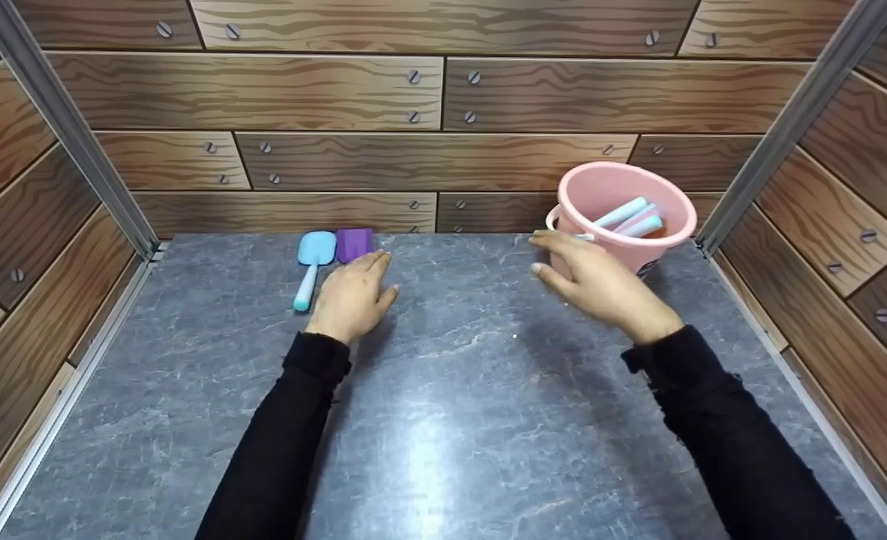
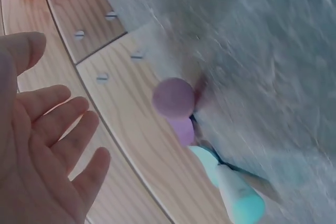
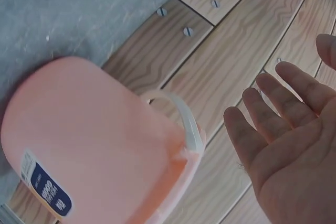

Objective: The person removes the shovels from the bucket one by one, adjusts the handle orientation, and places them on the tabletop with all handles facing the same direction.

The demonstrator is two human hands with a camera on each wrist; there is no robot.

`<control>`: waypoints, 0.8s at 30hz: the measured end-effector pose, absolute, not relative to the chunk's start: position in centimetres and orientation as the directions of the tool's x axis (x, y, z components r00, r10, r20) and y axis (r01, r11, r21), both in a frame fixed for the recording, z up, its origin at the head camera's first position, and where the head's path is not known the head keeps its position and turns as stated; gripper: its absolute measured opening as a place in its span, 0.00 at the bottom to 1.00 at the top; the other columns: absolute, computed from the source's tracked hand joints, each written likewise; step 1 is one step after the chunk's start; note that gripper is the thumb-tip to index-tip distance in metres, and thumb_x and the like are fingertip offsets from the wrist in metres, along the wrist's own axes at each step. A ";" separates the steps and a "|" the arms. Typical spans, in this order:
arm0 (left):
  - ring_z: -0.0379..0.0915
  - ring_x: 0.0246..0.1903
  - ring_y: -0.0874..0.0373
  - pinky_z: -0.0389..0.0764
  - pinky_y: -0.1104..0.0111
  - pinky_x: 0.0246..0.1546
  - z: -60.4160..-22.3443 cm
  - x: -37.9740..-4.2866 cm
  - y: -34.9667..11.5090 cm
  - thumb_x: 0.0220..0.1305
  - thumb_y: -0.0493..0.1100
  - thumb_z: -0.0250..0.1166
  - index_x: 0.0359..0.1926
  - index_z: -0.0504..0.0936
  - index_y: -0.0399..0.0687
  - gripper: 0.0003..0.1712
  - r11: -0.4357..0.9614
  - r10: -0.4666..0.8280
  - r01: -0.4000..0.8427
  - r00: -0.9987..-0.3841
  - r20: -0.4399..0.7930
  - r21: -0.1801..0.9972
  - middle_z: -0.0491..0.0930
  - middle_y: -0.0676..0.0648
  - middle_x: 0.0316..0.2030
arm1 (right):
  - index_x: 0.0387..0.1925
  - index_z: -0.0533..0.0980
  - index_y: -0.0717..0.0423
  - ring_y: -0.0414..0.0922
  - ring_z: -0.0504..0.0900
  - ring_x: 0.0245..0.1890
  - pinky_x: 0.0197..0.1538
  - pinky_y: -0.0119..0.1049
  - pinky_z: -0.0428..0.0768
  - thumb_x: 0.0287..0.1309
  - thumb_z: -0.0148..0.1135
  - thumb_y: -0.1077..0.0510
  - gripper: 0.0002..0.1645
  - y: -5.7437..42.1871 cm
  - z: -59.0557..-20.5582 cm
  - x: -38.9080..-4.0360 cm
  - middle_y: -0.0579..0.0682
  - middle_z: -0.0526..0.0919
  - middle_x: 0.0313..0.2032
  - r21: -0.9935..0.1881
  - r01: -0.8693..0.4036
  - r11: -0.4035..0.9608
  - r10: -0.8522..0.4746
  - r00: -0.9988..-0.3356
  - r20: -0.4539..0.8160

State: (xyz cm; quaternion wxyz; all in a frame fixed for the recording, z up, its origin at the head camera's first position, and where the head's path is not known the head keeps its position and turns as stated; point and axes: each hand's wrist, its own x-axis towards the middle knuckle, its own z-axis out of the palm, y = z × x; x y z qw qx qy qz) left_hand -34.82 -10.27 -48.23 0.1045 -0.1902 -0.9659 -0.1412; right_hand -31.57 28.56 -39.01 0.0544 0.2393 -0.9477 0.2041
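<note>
My left hand (image 1: pixel 352 296) hovers over the grey table beside a light blue toy shovel (image 1: pixel 317 247), its fingers loosely extended and nothing in them. A purple shovel (image 1: pixel 354 244) lies just beyond the fingertips; the hand hides its handle in the head view, though its round purple end (image 2: pixel 173 98) shows in the left wrist view. On the right, my right hand (image 1: pixel 601 281) is held in front of a pink bucket (image 1: pixel 623 184), fingers relaxed and holding nothing. Blue and lilac handles (image 1: pixel 620 213) stick up inside the bucket. Its pale carrying handle (image 3: pixel 186 116) hangs at the side.
Wood-patterned panels (image 1: pixel 338 94) stand behind the table and on both sides. Metal corner posts (image 1: pixel 789 112) rise at the back. The bucket stands at the table's back right, the two shovels at the back left, with bare grey tabletop (image 1: pixel 443 337) between them.
</note>
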 end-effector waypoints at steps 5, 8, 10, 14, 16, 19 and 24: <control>0.76 0.84 0.36 0.75 0.39 0.88 -48.2 -34.2 -9.3 0.89 0.56 0.65 0.87 0.74 0.38 0.38 0.879 0.342 0.417 -0.889 0.305 0.231 0.79 0.36 0.83 | 0.85 0.74 0.59 0.64 0.72 0.89 0.94 0.64 0.66 0.91 0.62 0.50 0.33 29.0 -38.0 -31.9 0.65 0.78 0.84 -0.375 -0.472 0.798 -0.422 -0.881 0.212; 0.75 0.85 0.37 0.74 0.39 0.89 -48.1 -33.7 -8.8 0.90 0.57 0.65 0.87 0.74 0.40 0.38 0.873 0.349 0.429 -0.882 0.316 0.234 0.79 0.37 0.84 | 0.84 0.76 0.62 0.65 0.73 0.88 0.94 0.64 0.67 0.90 0.62 0.52 0.32 29.2 -37.6 -32.1 0.67 0.79 0.83 -0.383 -0.485 0.786 -0.422 -0.874 0.240; 0.75 0.85 0.38 0.73 0.40 0.89 -47.9 -33.4 -8.5 0.90 0.58 0.64 0.88 0.73 0.42 0.39 0.870 0.355 0.435 -0.879 0.319 0.232 0.78 0.38 0.84 | 0.82 0.76 0.64 0.66 0.74 0.88 0.93 0.64 0.67 0.90 0.63 0.53 0.31 29.4 -37.3 -32.2 0.68 0.79 0.83 -0.382 -0.495 0.781 -0.423 -0.868 0.260; 0.76 0.84 0.39 0.75 0.38 0.88 -47.6 -32.8 -7.8 0.90 0.59 0.65 0.88 0.74 0.44 0.38 0.862 0.368 0.455 -0.865 0.341 0.223 0.79 0.40 0.84 | 0.82 0.76 0.66 0.67 0.74 0.87 0.93 0.65 0.67 0.90 0.62 0.54 0.31 29.8 -36.6 -32.7 0.69 0.78 0.83 -0.366 -0.492 0.790 -0.417 -0.869 0.267; 0.76 0.84 0.39 0.75 0.38 0.88 -47.4 -32.6 -7.4 0.89 0.59 0.65 0.88 0.75 0.44 0.38 0.857 0.378 0.468 -0.856 0.351 0.217 0.79 0.40 0.84 | 0.82 0.76 0.64 0.66 0.74 0.87 0.93 0.65 0.67 0.90 0.62 0.53 0.31 30.1 -36.2 -33.0 0.69 0.78 0.83 -0.359 -0.475 0.803 -0.407 -0.878 0.251; 0.77 0.84 0.40 0.75 0.38 0.88 -47.2 -32.2 -6.8 0.89 0.59 0.66 0.87 0.75 0.45 0.38 0.850 0.394 0.486 -0.843 0.366 0.204 0.80 0.41 0.84 | 0.83 0.76 0.63 0.66 0.75 0.87 0.92 0.66 0.69 0.91 0.61 0.51 0.32 30.7 -35.7 -33.3 0.67 0.79 0.82 -0.350 -0.448 0.823 -0.389 -0.892 0.229; 0.77 0.84 0.43 0.75 0.41 0.88 -47.0 -31.5 -6.1 0.89 0.60 0.65 0.88 0.75 0.48 0.38 0.849 0.411 0.499 -0.830 0.378 0.175 0.80 0.44 0.84 | 0.81 0.77 0.64 0.67 0.81 0.81 0.86 0.69 0.75 0.91 0.61 0.49 0.31 32.0 -35.1 -34.1 0.69 0.83 0.78 -0.324 -0.429 0.843 -0.367 -0.900 0.235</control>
